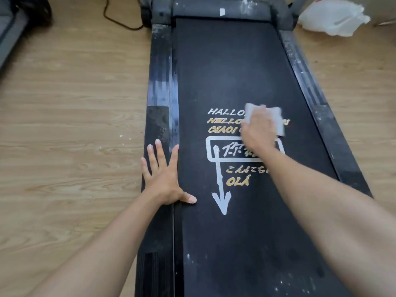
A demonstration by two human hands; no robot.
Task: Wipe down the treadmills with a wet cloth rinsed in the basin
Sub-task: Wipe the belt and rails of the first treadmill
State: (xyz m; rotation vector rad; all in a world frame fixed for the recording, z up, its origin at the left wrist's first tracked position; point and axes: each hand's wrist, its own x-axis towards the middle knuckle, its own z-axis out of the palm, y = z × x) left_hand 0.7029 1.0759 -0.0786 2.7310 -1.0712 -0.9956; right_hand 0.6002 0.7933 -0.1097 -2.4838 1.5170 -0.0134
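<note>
Items I see from the head camera:

1. Left hand point(164, 176): released, fingers straight and spread. The palm rests flat on the treadmill's left side rail point(162, 82), and the thumb lies out onto the edge of the belt point(231, 67).
2. Right hand point(260, 130): ahead and to the right of the left hand, lying on top of the cloth. It is motion-blurred, so I cannot tell whether its fingers are straight or curled round the fabric.
3. Cloth point(278, 118): pale grey-white, flat on the belt under the right hand. Its edges show past the fingertips and on the hand's right side.
4. Printed greetings point(222, 121): white and yellow lettering on the belt, partly covered by the right hand and cloth.
5. White arrow point(221, 189): on the belt between the two forearms, pointing back toward me.
6. Right side rail point(308, 82): to the right of the right hand, streaked with pale dust.
7. Motor cover point(220, 7): grey and dusty, well beyond both hands.
8. Wooden floor point(75, 114): left of the left hand, and also right of the treadmill.
9. Black cable point(115, 18): on the floor far ahead of the left hand.
10. White plastic bag point(334, 17): crumpled on the floor, far ahead and right of the right hand.
</note>
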